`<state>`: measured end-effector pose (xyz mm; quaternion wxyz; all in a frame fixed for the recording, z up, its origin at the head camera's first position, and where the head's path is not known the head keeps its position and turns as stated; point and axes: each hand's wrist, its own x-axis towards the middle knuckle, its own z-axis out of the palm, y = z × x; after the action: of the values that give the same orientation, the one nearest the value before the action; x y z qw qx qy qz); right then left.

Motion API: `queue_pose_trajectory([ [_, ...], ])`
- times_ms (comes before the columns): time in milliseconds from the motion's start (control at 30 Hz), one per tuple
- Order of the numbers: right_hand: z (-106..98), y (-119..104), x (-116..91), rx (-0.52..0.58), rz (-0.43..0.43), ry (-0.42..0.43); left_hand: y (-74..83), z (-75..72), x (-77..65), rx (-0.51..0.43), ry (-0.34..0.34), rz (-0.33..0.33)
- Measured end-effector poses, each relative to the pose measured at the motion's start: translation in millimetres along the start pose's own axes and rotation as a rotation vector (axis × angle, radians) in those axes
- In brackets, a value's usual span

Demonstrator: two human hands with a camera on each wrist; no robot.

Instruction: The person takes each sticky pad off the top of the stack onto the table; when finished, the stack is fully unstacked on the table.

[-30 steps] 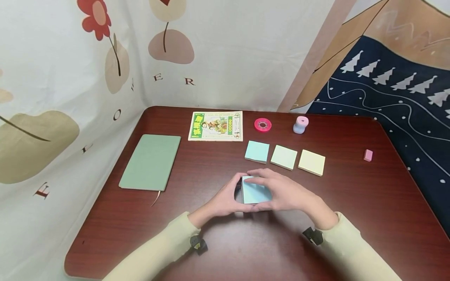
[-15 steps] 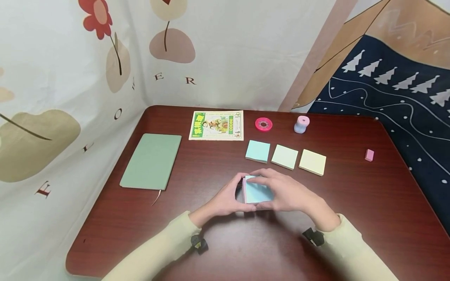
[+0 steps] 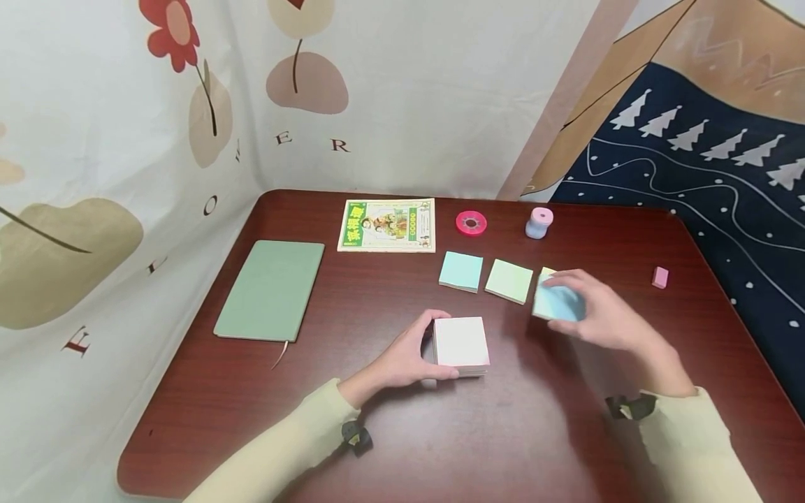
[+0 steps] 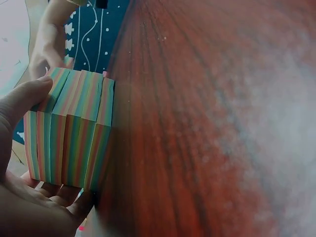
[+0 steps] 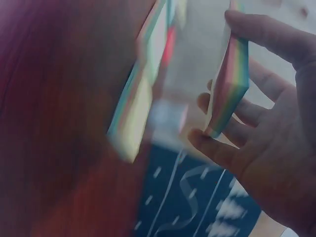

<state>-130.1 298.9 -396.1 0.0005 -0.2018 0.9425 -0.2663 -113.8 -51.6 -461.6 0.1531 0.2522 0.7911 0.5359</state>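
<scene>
My left hand (image 3: 411, 356) grips a stack of sticky note pads (image 3: 461, 342) by its left side, thumb along the near edge. A whitish sheet tops that stack, and the left wrist view shows its striped, many-coloured edges (image 4: 74, 128). To the right, my right hand (image 3: 613, 314) pinches a blue-topped sticky note pad (image 3: 566, 304) between thumb and fingers, raised off the table. Beneath it in the head view, the yellow pad (image 3: 548, 271) is mostly covered. A pale green pad (image 3: 509, 281) and a light blue pad (image 3: 461, 270) lie to its left in a row.
A green notebook (image 3: 270, 290) lies at the left and an illustrated booklet (image 3: 386, 225) at the back. Behind the pads are a pink-red ring (image 3: 471, 223) and a pink-and-blue spool-shaped object (image 3: 539, 222). A small pink block (image 3: 660, 277) sits far right.
My right hand has lifted the blue-topped pad off the stack and carried it right, over the yellow pad. A whitish top now shows on the stack. The left hand stays in place.
</scene>
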Motion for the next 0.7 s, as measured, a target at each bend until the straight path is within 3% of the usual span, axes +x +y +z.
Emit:
queue_pose_trajectory([
  [167,-16,44,-13,-0.003,0.130,0.030,-1.4,0.3,0.2,0.006,0.004,-0.004],
  [367,-24,78,-24,-0.005,0.260,-0.027,-0.9,0.4,0.3,0.017,0.005,-0.013],
  [700,-16,98,-27,-0.001,0.276,-0.118,-1.4,0.7,-0.1,0.034,0.006,-0.020],
])
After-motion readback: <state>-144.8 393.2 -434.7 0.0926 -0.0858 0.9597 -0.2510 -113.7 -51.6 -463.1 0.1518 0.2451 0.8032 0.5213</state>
